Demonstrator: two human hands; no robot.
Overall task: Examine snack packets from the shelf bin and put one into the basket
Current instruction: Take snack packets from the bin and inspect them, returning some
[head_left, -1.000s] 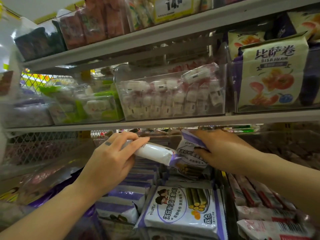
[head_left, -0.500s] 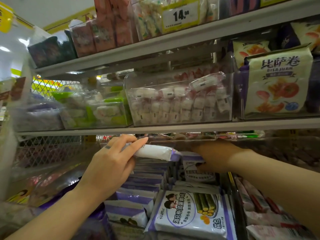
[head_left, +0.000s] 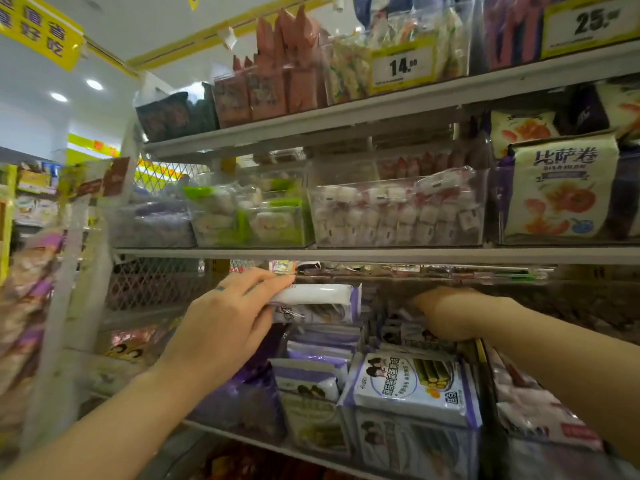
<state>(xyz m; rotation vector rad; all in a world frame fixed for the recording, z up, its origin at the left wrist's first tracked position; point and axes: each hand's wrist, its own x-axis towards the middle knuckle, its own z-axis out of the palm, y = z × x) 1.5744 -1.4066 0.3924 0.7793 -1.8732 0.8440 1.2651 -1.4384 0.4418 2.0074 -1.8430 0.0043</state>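
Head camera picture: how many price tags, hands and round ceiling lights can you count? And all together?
Price tags: 2, the 14 tag and the 25 tag
Hands: 2, left hand gripping a white packet, and right hand
Ceiling lights: 2
Total: 6

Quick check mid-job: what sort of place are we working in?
Most likely a snack aisle in a supermarket or convenience store. Metal shelves carry clear bins of wrapped snack packets, yellow price tags read 14 and 25, and a yellow printed sign hangs overhead.
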